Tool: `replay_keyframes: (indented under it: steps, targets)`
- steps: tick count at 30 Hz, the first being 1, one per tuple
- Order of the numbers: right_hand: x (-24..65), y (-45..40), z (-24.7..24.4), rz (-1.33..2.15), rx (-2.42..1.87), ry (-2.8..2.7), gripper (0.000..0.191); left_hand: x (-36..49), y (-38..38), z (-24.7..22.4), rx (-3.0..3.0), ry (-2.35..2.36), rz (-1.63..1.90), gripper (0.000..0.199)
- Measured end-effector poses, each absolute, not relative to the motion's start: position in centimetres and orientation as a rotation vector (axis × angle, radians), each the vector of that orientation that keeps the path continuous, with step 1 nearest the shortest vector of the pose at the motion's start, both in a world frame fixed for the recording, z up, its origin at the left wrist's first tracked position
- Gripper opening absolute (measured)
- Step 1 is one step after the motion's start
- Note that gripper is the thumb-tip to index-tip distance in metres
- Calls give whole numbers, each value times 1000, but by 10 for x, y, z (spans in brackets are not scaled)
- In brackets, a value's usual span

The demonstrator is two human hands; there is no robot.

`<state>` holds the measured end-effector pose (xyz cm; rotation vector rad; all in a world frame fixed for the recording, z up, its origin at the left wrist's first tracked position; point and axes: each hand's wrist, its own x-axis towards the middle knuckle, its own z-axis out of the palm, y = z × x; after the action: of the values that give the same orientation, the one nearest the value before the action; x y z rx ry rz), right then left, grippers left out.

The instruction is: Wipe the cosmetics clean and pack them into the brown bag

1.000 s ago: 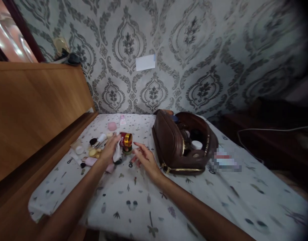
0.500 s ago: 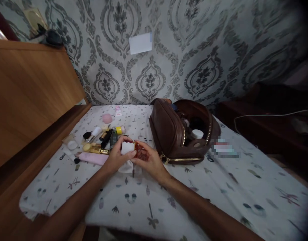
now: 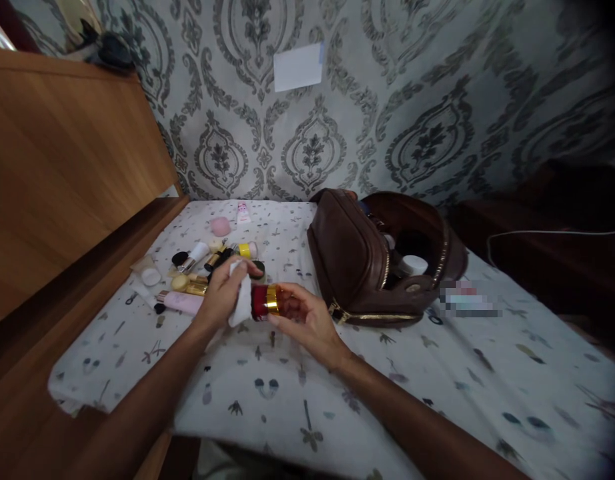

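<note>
Red jar (image 3: 259, 302), held between left hand (image 3: 220, 293) and right hand (image 3: 312, 323), just above the patterned surface (image 3: 267, 400) and left of the brown bag (image 3: 347, 247). Unlike the earlier frame, white cloth (image 3: 242, 300) now drawn to the jar's left end, with dark red body and gold band brought into sight. Left grip closed on the cloth, pressed against the jar; right grip narrow, with thumb and fingers around the gold-banded end.

Around, from left to right: clear container (image 3: 150, 275), pink tube (image 3: 181, 303) running toward the left wrist and partly covered by it, black-bristled brush (image 3: 187, 259), gold tube (image 3: 196, 289), pink sponge (image 3: 220, 227), small pink-and-white tube (image 3: 243, 213), yellow-banded bottle (image 3: 246, 251) and dark green round item (image 3: 257, 269) just behind the jar. Partly blocked by the left hand, several dark items of unclear kind. Farther right, bag open, with white lid (image 3: 414, 265) visible inside; beyond that, pixelated and unreadable.

Tilted onto its side, glossy dark red beside a shiny gold band, left end hidden by cloth, right end by fingers
</note>
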<state>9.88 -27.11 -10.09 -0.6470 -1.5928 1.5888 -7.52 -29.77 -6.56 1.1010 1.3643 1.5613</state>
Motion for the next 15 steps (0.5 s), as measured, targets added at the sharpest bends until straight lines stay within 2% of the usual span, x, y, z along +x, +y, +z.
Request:
replay_keyframes:
  steps: [3, 6, 12, 15]
  targets:
    - [99, -276, -95, 1715, -587, -1605, 41, -75, -296, -61, 971, 1370, 1848, 26]
    - [98, -280, -93, 1779, -540, -1636, 41, -65, -298, -62, 902, 1340, 1943, 24]
    - [96, -275, -96, 1754, -628, -1479, 41, -52, -307, -74, 1130, 1202, 1533, 43]
    - [96, -271, -98, 1706, -667, -1439, 43, -58, -306, -76, 1308, 1236, 1490, 54]
